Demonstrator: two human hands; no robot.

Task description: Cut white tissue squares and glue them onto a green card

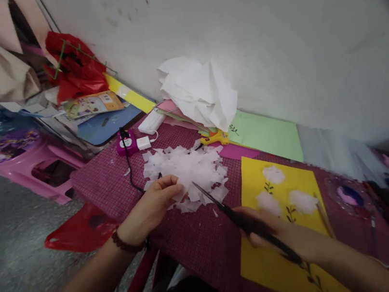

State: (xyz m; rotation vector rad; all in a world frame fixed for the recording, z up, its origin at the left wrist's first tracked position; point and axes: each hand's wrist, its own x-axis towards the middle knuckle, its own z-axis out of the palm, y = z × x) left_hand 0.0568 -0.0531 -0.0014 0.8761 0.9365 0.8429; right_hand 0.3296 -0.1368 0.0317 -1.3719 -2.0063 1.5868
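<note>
The right hand (269, 230) grips black-handled scissors (226, 209), fingers wrapped round them, the tip pointing at the heap of white paper pieces (192, 168) on the tabletop (190, 244). Over at the heap's near edge, the left hand (152, 203) pinches a small white piece (179, 192) between its fingers. Beneath the right hand lies a yellow sheet (262, 260) with white blossoms and dark leaves, and the yellow glue gun (215, 138) sits just behind the heap.
</note>
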